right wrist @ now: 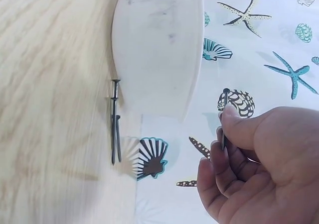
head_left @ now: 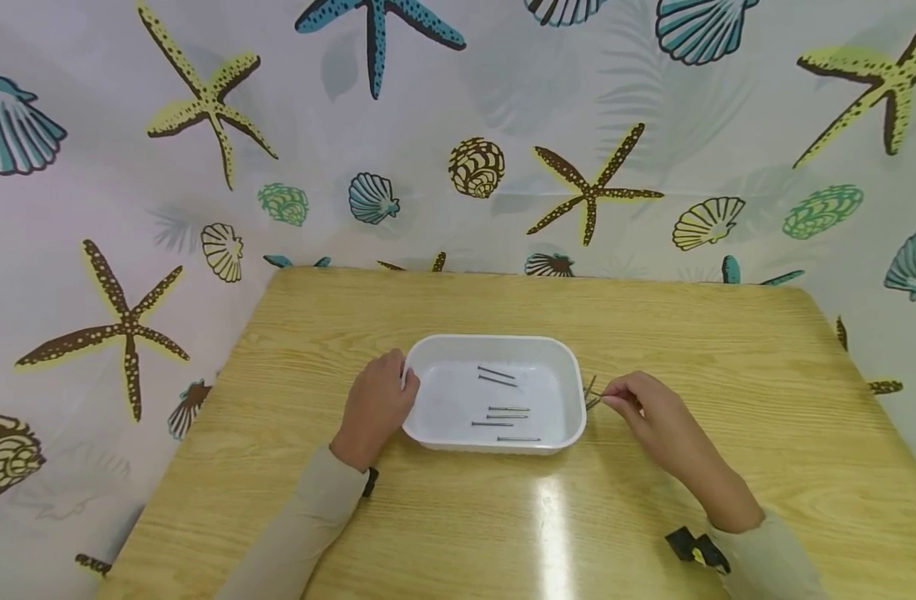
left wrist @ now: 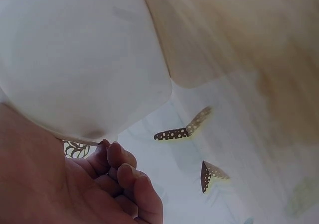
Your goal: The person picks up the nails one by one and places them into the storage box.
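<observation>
A white plastic tray (head_left: 442, 400) stands on the table, with several nails (head_left: 508, 408) lying flat inside it. My left hand (head_left: 375, 404) grips the tray's left end, its thumb at the rim. The left wrist view shows the tray's outer wall (left wrist: 75, 59) above curled fingers (left wrist: 144, 194). Just off the tray's right end, my right hand (head_left: 653, 417) pinches one nail (right wrist: 226, 91) between thumb and fingers, head up in the right wrist view. Below that hand, a few loose nails (right wrist: 115, 129) lie on the table beside the tray, partly overlapping one another.
The wooden table (head_left: 337, 308) reaches back to a white cloth (head_left: 427, 225) printed with starfish and shells, which also hangs along both sides. Dark straps (head_left: 698, 550) show at the right sleeve.
</observation>
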The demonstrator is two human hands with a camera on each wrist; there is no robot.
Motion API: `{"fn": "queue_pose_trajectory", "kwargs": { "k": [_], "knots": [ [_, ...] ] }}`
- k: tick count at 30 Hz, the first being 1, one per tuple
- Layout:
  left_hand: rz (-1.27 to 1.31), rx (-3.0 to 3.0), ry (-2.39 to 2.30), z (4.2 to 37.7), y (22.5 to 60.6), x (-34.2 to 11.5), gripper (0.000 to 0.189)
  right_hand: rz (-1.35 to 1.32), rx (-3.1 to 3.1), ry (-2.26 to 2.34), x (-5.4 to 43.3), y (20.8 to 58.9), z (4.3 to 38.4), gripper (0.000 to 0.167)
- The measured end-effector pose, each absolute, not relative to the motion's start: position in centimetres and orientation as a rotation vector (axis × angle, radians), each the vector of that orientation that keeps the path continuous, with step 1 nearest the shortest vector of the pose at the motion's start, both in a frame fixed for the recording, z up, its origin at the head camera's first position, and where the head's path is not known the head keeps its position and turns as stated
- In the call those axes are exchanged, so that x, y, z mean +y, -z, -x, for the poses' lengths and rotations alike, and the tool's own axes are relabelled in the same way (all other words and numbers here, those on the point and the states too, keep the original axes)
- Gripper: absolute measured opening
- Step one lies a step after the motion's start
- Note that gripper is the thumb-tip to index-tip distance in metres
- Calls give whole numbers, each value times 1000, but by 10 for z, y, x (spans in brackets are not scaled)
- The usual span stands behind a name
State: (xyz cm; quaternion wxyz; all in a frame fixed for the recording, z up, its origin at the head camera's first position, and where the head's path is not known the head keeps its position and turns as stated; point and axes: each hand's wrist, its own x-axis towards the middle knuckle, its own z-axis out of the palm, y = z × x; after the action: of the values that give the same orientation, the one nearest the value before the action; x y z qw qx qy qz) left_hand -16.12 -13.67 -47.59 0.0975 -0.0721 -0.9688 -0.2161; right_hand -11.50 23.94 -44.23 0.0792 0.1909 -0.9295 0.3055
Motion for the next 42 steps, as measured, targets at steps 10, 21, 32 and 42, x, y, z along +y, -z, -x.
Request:
{"fn": "queue_pose_trajectory", "kwargs": {
  "k": [10, 21, 32, 42],
  "knots": [
    [220, -2857, 659, 160, 474, -138, 21, -663, -2689, -923, 226, 432, 116, 8],
    [217, -2860, 645, 161, 476, -138, 21, -720, -2701, -1007, 206, 421, 119, 5],
    [219, -2853, 659, 162, 475, -138, 21, -799, -2689, -1045, 186, 419, 127, 3],
    [227, -2841, 641, 161, 473, -137, 21, -879, -2699, -1036, 164, 418, 130, 5]
  ]
}}
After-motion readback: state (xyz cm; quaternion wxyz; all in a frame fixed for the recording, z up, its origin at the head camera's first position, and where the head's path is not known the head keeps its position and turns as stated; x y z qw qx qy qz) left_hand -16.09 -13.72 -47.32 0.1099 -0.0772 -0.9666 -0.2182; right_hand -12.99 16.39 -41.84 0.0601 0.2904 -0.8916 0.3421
